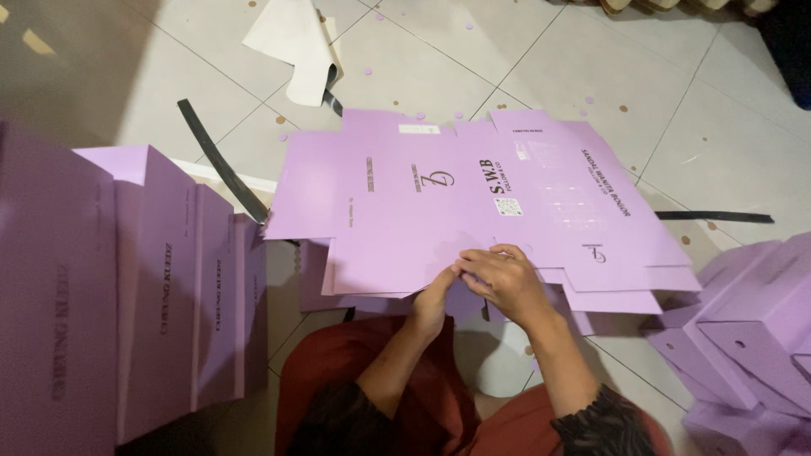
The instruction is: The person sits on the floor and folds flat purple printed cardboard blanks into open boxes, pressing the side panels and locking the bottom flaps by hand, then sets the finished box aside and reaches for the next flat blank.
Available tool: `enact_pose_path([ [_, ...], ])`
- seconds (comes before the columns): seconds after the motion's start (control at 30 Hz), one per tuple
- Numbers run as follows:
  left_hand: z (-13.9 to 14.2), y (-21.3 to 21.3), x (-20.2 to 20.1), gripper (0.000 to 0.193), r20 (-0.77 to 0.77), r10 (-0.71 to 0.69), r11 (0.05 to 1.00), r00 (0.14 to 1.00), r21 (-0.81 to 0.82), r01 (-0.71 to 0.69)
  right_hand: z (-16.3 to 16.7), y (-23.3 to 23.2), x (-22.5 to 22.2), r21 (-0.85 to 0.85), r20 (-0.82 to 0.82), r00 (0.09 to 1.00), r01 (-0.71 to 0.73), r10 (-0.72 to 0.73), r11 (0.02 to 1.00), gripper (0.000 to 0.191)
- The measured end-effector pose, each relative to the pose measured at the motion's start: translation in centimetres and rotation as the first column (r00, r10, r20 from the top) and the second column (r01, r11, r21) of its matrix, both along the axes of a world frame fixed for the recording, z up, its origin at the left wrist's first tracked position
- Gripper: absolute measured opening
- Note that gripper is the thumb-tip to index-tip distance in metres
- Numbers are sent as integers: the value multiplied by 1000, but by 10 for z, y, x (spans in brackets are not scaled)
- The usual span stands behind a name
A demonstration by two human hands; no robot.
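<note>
Purple flat box blank (pixel 473 203) lay mid-frame on the tiled floor (pixel 591 67), totally unfolded, no crease turned up yet. Both hands sat at its near edge: right hand (pixel 507 283) on top with fingers curled on the flap, left hand (pixel 435 300) pinching from underneath. Folded boxes (pixel 752 338) sat lower right, more stacked blanks (pixel 152 287) on the left.

Flat lilac die-cut box blank (pixel 473 203), printed side up, on floor.
</note>
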State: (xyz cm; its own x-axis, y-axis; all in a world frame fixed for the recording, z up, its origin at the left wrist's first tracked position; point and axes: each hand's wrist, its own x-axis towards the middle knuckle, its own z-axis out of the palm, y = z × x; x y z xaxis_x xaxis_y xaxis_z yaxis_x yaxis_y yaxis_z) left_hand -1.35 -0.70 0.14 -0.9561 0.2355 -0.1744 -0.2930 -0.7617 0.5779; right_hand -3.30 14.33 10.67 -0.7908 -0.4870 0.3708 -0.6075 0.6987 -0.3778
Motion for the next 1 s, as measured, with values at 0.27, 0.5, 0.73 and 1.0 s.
enact_pose_path([
  [0.27, -24, -2, 10, 22, -304, -129, 852, 944, -521, -51, 29, 12, -10, 122, 543, 797, 237, -265, 964, 112],
  [0.5, -60, 8, 4, 27, -412, -486, 583, 771, -810, -66, 47, 18, -8, 71, 532, 820, 206, -212, 976, 119],
  [0.73, -92, 12, 10, 28, -436, -571, 405, 696, -887, -224, 46, 26, -13, 117, 556, 787, 245, -268, 962, 111],
  [1.0, -56, 19, -8, 24, -313, -164, 553, 935, -814, -176, 38, 54, -24, 81, 93, 933, 341, -348, 936, 85],
])
